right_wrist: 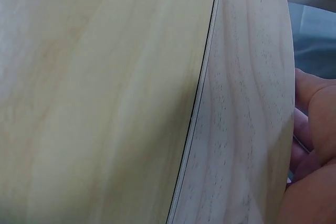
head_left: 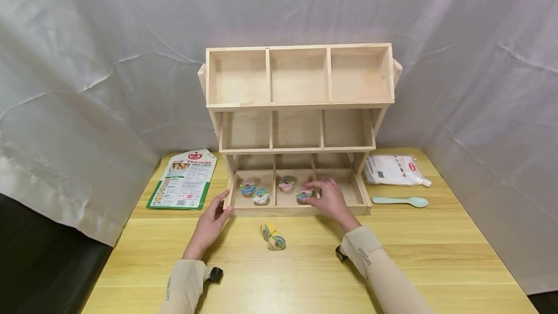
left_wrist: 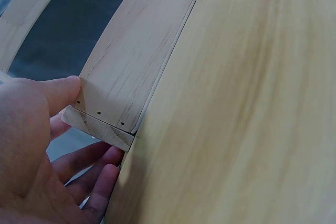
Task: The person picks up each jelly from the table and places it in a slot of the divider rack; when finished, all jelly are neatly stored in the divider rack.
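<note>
A three-tier wooden rack [head_left: 301, 211] stands on the table, each tier split into three compartments. At its lower left corner my left hand [head_left: 211, 224] grips the wood; in the left wrist view the thumb lies on the front board [left_wrist: 134, 51] and the fingers sit around the end panel. My right hand [head_left: 329, 200] pinches a small jelly cup [head_left: 303, 195] low in the middle bottom compartment, beside another jelly cup [head_left: 286, 183]. A blue-edged cup [head_left: 247, 188] and a white cup [head_left: 261, 196] occupy the left bottom compartment. The front board hides the right fingertips in the right wrist view.
Yellow jelly cups [head_left: 276, 241] lie on the table in front of the rack. To the left is a green-edged food packet [head_left: 183, 180]. A white packet [head_left: 395, 170] and a pale blue spoon [head_left: 401, 201] lie to the right. Grey cloth [head_left: 131, 38] surrounds the table.
</note>
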A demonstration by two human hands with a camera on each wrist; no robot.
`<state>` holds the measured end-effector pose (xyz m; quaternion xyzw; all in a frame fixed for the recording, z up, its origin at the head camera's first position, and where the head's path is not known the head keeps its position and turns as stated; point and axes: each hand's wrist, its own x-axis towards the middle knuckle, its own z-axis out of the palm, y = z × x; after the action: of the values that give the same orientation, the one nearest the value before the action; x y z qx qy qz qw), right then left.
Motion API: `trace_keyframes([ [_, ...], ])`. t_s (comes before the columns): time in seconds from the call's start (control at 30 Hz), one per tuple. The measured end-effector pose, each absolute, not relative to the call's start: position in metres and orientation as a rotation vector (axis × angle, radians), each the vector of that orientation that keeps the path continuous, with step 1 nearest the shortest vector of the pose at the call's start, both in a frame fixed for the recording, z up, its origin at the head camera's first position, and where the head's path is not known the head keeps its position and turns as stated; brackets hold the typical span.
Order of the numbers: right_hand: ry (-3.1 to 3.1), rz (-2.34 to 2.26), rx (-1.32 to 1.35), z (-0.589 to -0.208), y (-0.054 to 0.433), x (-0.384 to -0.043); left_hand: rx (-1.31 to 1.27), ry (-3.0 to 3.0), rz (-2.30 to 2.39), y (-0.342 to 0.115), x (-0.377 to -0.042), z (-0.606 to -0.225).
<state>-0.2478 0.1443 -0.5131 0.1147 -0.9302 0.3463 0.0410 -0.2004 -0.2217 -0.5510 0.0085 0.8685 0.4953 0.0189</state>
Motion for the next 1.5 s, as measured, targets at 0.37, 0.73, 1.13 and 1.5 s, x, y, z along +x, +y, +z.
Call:
trace_keyframes([
  [0.37, -2.884, 1.08, 0.342, -0.511, 0.147, -0.249, 0.037, 2.709, 1.538, -0.222, -0.2, -0.552],
  [0.73, -2.873, 1.088, 0.376, -0.512, 0.149, -0.25, 0.042, 2.711, 1.542, -0.222, -0.2, -0.553],
  [1.13, -2.835, 1.101, 0.401, -0.511, 0.15, -0.247, 0.035, 2.709, 1.528, -0.223, -0.2, -0.554],
  [1.5, -2.739, 1.191, 0.53, -0.491, 0.131, -0.218, 0.031, 2.715, 1.516, -0.223, -0.199, -0.553],
])
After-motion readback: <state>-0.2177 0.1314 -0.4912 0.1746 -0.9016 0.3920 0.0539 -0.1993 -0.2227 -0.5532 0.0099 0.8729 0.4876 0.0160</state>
